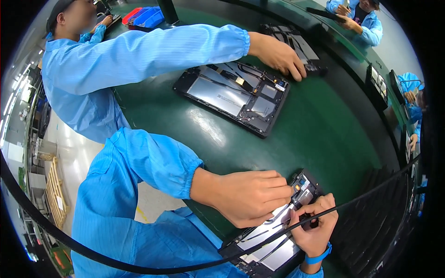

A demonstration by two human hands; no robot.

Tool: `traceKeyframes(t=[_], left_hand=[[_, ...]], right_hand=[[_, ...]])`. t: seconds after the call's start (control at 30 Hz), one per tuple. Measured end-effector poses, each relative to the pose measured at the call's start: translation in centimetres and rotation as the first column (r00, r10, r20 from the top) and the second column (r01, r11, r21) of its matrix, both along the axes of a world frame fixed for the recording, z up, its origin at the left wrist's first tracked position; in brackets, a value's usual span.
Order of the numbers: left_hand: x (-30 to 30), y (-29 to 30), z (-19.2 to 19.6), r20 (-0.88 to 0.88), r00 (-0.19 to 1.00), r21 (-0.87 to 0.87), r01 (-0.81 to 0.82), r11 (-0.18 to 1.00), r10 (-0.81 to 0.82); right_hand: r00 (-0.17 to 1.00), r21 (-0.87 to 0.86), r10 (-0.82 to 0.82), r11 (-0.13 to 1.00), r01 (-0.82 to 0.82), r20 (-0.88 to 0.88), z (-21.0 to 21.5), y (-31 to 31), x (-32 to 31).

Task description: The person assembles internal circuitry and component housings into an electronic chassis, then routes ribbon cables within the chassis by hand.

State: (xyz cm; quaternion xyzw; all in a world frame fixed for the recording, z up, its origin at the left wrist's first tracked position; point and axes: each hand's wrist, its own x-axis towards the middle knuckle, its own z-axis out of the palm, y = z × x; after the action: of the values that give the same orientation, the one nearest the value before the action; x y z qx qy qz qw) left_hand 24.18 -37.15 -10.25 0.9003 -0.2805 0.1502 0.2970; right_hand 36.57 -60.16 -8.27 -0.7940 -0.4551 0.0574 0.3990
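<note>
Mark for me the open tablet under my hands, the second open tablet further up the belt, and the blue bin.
open tablet (271, 252), head view, on its silver inner plate.
second open tablet (222, 95), head view, on its large silver panel.
blue bin (149, 17), head view, on its blue wall.

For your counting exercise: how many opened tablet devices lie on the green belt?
2: one opened tablet under the person's left hand and right hand; another tablet farther up the green belt. Others may be hidden.
</note>
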Motion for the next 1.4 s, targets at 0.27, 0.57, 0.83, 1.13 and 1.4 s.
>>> traceKeyframes(t=[0.27,0.57,0.83,1.13,1.4], left_hand=[[0.4,-0.4,-0.4,0.085,0.996,-0.005,-0.039,0.999,0.039],[0.9,-0.1,-0.3,0.029,0.999,0.000,-0.022,1.000,0.022],[3.4,0.7,-1.0,0.306,0.924,0.066,0.221,0.973,-0.230],[4.3,1.6,-0.9,0.372,0.906,0.046,0.200,0.979,-0.202],[5.3,2.4,-0.3,0.368,0.862,0.146,0.316,0.937,-0.349]], right_hand=[[0.983,0.152,0.006,0.988,-0.035,0.186,-0.3,-0.5,-0.1],[0.983,-0.001,-0.166,0.986,0.166,0.085,0.8,-2.4,-0.6],[0.989,-0.034,-0.138,0.990,0.136,-0.061,0.7,-4.2,0.3],[0.953,-0.085,-0.190,0.981,0.174,-0.238,1.0,-5.1,0.1],[0.940,-0.106,-0.207,0.977,0.184,-0.271,0.9,-5.3,-0.3]])
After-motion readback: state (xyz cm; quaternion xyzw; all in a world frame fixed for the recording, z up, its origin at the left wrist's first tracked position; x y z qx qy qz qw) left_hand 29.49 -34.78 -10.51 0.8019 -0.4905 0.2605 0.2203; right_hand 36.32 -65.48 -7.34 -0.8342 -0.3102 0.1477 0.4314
